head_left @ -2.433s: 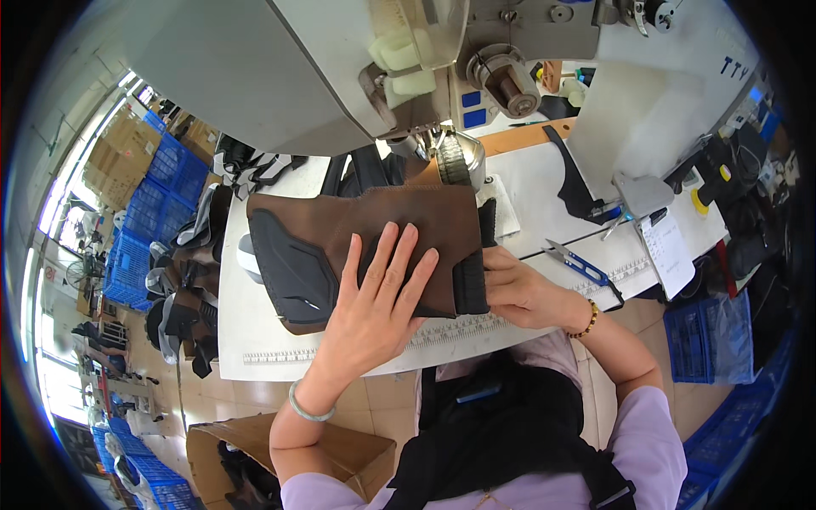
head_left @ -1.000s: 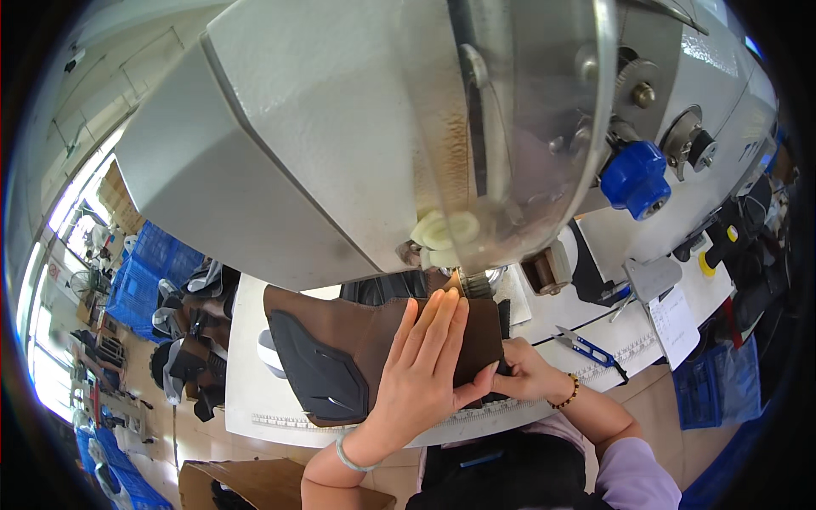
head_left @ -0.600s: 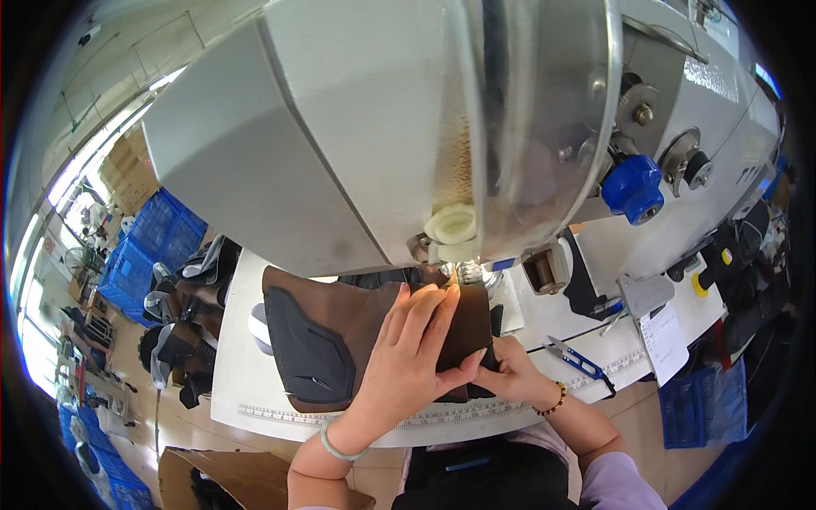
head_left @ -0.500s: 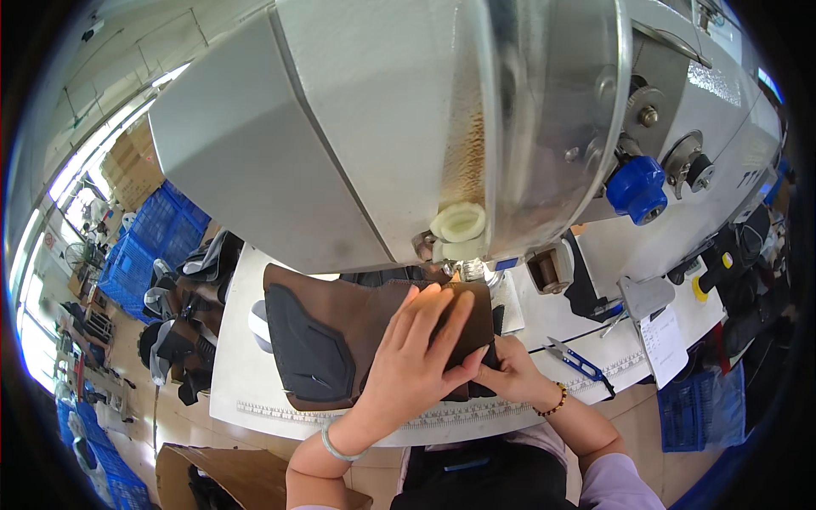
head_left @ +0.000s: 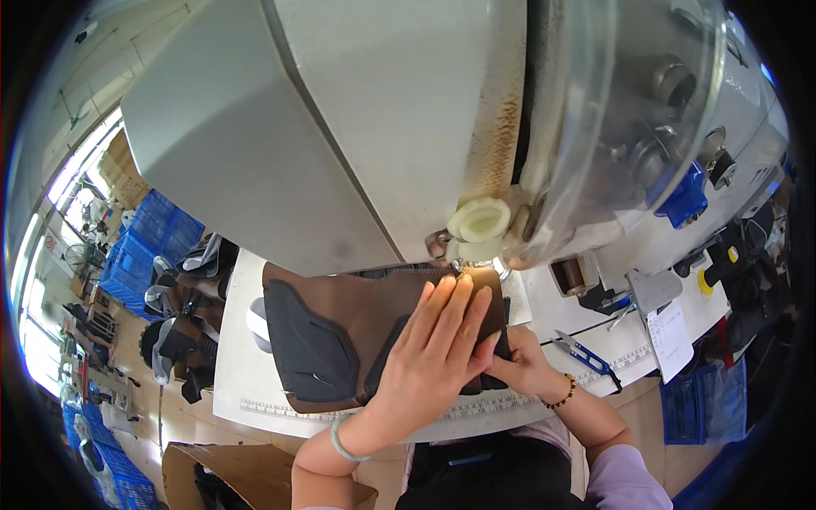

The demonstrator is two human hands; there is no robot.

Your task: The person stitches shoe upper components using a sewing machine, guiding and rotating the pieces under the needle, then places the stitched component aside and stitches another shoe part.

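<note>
A brown leather piece (head_left: 344, 291) with black moulded panels (head_left: 308, 350) lies on the white table under a large grey sewing machine (head_left: 357, 127). My left hand (head_left: 433, 353) rests on the leather with its fingers stretched out, the fingertips close to the lit spot below the machine head. At the piece's right edge my right hand (head_left: 525, 365) is closed, thumb and fingers gripping the leather. The machine's head hides the needle and part of the far edge of the leather.
Blue-handled thread snips (head_left: 586, 353) and a paper sheet (head_left: 670, 340) lie on the right of the table, whose near edge carries a ruler strip (head_left: 625, 367). Blue crates (head_left: 153, 255) stand at the left; a cardboard box (head_left: 246, 472) sits below. Another blue crate (head_left: 684, 408) is lower right.
The view has moved closer to the machine, whose head fills more of the picture. My left hand's fingers have drawn closer together on the leather. My right hand keeps its grip.
</note>
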